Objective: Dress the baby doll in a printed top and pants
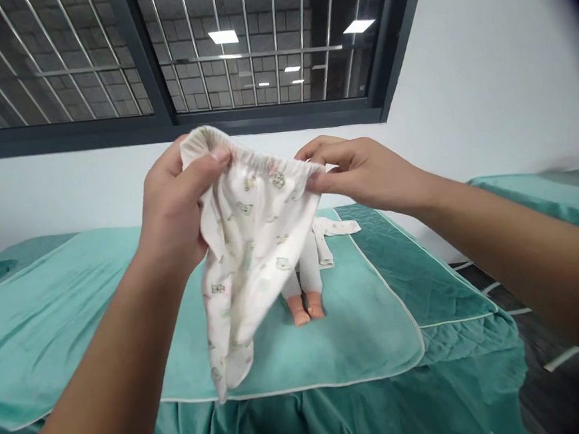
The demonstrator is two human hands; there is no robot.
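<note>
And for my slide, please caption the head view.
Left-hand fingers and right-hand fingers hold patterned pants by the waistband, partly hiding a doll on a green cover.

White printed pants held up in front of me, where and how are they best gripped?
Probably by the gathered waistband of the white printed pants, one hand at each end, coming in from left and right. It is uppermost and spans from the left hand to the right hand, while the rest hangs loose below.
</note>
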